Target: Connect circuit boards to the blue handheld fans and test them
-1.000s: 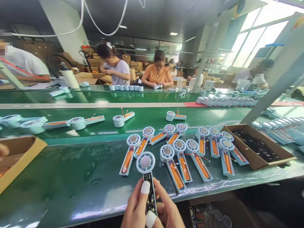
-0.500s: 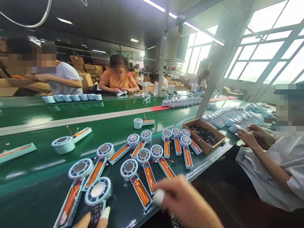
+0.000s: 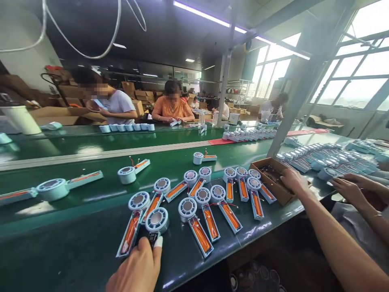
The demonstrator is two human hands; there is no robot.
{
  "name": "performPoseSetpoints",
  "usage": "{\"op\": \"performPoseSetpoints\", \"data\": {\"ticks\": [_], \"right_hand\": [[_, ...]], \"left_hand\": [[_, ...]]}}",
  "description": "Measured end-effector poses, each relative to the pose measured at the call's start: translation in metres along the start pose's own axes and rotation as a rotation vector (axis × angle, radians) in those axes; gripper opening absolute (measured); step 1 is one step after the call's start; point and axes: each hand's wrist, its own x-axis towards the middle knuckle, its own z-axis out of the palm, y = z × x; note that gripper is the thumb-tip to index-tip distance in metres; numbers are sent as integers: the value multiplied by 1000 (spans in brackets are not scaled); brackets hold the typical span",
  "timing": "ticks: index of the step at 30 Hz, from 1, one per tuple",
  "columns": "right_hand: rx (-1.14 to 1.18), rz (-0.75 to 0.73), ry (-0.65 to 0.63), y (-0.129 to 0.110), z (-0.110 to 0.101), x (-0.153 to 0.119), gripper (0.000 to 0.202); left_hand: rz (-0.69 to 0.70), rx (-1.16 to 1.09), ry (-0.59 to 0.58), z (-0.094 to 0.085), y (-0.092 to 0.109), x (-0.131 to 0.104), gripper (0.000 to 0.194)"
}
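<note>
In the lower left my left hand (image 3: 136, 265) is closed round the handle end of a light-blue handheld fan (image 3: 157, 219). A black piece shows on that handle between finger and thumb, and a white cover sits on one fingertip. My right hand (image 3: 293, 181) reaches into an open cardboard box (image 3: 285, 198) of small dark parts (image 3: 270, 172); its fingertips are hidden among them. Several fan bodies with orange-lined open handles and thin wires lie between my hands, among them a nearer fan (image 3: 187, 207).
More fan bodies lie on the green belt (image 3: 91, 202), including one at the left (image 3: 52, 189). A metal post (image 3: 281, 138) rises behind the box. A co-worker's hands (image 3: 352, 188) are close on the right, beside dense rows of fans (image 3: 322, 156). Other people sit across the belt.
My right hand has moved from the table's front edge, away and to the right, into the box. My left hand still holds the fan. The view has shifted left.
</note>
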Motion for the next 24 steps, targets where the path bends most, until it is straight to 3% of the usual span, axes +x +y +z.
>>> {"op": "performPoseSetpoints", "data": {"ticks": [3,6,8,9,12,14,16,20,24], "right_hand": [[3,-4,117,-13,-10,-13,25],[102,-115,149,-45,-13,-63,32],[374,-294,10,-78,-8,-117,30],[558,-415,-132,-97,-4,-146,30],[821,-698,-526,-147,11,-220,23],[814,-864,-608,-168,19,-243,26],[688,-933,-541,-180,25,-246,30],[279,-1029,-260,-198,34,-224,29],[-75,-1146,-184,-216,46,-214,28]], "left_hand": [[-88,-75,33,-7,-3,-7,48],[-49,-242,273,1,-5,-22,57],[80,-469,411,14,3,-35,53],[149,-623,415,22,10,-40,51],[131,-1113,270,43,30,-46,51],[36,-1293,214,51,35,-42,48],[-11,-1332,228,55,31,-36,46],[5,-1234,246,64,17,-35,48],[-13,-1142,261,78,14,-39,47]]}}
